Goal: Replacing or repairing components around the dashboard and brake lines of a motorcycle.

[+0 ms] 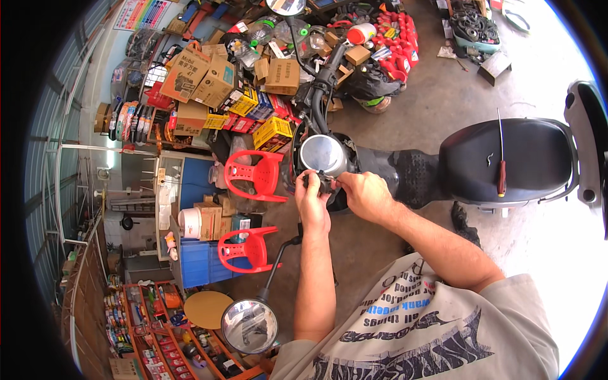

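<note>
Corrugated metal walling (54, 183) curves along the side of a crowded workshop, past the front of the motorcycle (418, 171), which serves here as the landmark. Bare grey concrete floor (405, 120) spreads beneath it and out past its tail, where strong daylight whitens the surface. On the far side of the motorcycle's front, cardboard boxes (209, 76) are stacked in a jumble, with red bottles (399, 38) heaped near them. On the person's side of its front, shelving (155, 323) carries many small, colourful goods. Nearer the motorcycle's front are a blue bin (199, 263) and two red plastic chairs, one (253, 177) close to the handlebar area and the other (250, 247) toward the person's side.

Toward the motorcycle's rear, its black seat (506, 152) acts as a ledge. At its front, a round mirror (250, 325) projects toward the person, and a round gauge (322, 155) sits near the handlebar.

Just beside that gauge, the person's left hand (311, 206) has thumb and fingers narrowed around a small dark part (326, 182). The right hand (367, 196) is curled with its fingertips pinched close beside the same part; what they grip cannot be told. On the seat lie a red-handled screwdriver (501, 180) and a small, bent metal piece (489, 159).
</note>
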`<state>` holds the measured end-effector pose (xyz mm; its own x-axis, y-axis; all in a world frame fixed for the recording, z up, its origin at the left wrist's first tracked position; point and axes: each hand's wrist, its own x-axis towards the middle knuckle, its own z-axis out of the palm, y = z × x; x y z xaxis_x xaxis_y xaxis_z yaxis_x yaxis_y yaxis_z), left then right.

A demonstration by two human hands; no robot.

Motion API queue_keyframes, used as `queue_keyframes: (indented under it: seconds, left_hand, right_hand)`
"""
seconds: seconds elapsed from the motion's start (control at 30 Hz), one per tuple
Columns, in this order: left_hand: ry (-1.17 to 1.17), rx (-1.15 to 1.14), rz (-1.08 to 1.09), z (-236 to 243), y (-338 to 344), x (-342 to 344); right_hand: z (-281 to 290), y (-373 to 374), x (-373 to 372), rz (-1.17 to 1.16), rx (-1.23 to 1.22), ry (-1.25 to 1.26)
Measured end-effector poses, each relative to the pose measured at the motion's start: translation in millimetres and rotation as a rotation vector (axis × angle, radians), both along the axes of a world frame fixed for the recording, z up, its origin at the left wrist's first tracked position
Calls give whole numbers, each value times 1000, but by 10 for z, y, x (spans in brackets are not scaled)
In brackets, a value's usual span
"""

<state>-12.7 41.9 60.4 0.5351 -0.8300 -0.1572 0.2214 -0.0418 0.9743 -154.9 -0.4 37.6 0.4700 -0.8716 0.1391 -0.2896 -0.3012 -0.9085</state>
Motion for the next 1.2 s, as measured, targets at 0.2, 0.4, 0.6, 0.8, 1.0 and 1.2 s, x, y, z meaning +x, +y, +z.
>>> queue_keyframes:
  seconds: [0.2, 0.4, 0.6, 0.8, 1.0, 1.2]
  left_hand:
    - [-19, 24, 8, 9, -47, 19]
    - [27, 8, -3, -13, -85, 68]
    - [83, 17, 17, -23, -116, 85]
    - [155, 15, 6, -65, -128, 149]
    - [190, 40, 20, -111, -165, 217]
    - [244, 71, 25, -142, -193, 233]
  right_hand:
    - [-66, -14, 58, 7, -27, -9]
    - [-105, -12, 117, 20, 24, -38]
    - [-163, -15, 179, -6, 53, -139]
    - [-159, -22, 193, 2, 62, -127]
    - [-179, -41, 158, 12, 101, -147]
    - [-259, -73, 222, -7, 68, -120]
